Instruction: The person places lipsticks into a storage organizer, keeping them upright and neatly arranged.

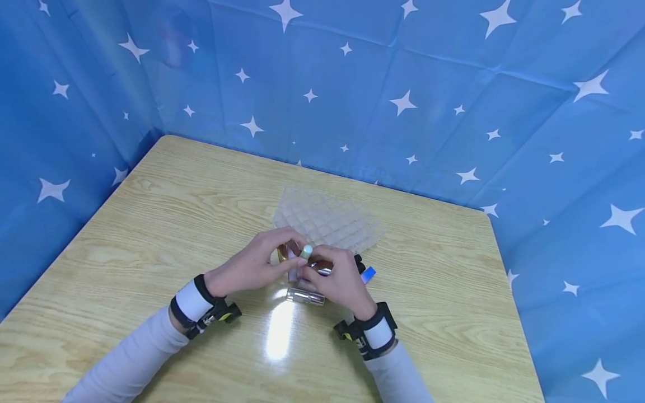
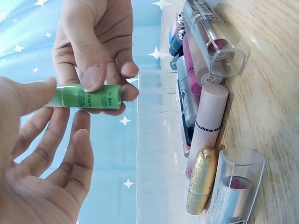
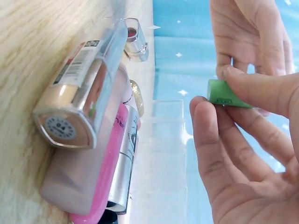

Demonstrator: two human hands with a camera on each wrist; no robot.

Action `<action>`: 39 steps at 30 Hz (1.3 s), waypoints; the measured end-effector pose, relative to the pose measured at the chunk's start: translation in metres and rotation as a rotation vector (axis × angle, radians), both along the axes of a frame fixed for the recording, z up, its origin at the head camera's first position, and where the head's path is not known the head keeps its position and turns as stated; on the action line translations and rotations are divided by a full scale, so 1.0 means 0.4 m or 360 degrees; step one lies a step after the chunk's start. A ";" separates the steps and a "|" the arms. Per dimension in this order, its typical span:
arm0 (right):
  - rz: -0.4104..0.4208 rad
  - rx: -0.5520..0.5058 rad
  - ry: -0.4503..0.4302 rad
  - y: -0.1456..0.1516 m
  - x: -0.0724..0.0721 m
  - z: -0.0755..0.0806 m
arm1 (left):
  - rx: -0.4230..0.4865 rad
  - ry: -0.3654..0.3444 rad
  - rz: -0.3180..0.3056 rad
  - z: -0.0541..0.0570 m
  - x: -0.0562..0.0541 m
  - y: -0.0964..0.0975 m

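Observation:
Both hands meet over the heap of cosmetics and pinch one small green lip balm tube (image 2: pixel 105 96) from its opposite ends. The left hand (image 1: pixel 264 261) holds the end seen whitish in the head view, between thumb and fingers. Thumb and fingers of the right hand (image 1: pixel 339 279) grip the printed green end. Beneath them lie a clear-capped lipstick (image 1: pixel 305 296), a pale pink tube (image 2: pixel 210 112), a gold glittery lipstick (image 2: pixel 201 182) and a bright pink tube (image 3: pixel 106 172). A square lipstick (image 3: pixel 70 105) with a round base label rests on the pile.
Behind the hands a clear plastic organizer (image 1: pixel 330 215) with a grid of compartments stands on the wooden table (image 1: pixel 201 184). A blue item (image 1: pixel 368 274) pokes out right of the right hand. Blue star-printed cloth (image 1: pixel 347 73) hangs along the table's far edge and sides.

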State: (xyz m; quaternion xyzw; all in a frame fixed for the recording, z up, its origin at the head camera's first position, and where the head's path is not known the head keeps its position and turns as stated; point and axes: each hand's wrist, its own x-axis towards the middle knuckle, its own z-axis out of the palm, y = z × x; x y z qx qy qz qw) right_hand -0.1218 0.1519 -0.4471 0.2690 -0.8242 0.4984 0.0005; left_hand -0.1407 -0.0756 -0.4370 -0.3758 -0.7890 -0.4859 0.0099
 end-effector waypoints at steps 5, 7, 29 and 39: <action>-0.0013 0.0023 -0.0003 0.003 0.001 0.002 | 0.0089 0.0017 0.0053 0.006 0.002 0.008; -0.0017 0.0037 0.0002 0.004 0.001 0.003 | 0.0142 0.0047 0.0079 0.011 0.005 0.012; -0.0729 0.0610 0.0380 0.170 -0.068 0.008 | 0.0261 0.0466 0.0363 0.086 -0.061 0.006; -0.0737 0.0799 0.0334 0.207 -0.094 -0.025 | 0.0251 0.0437 0.0491 0.090 -0.130 0.007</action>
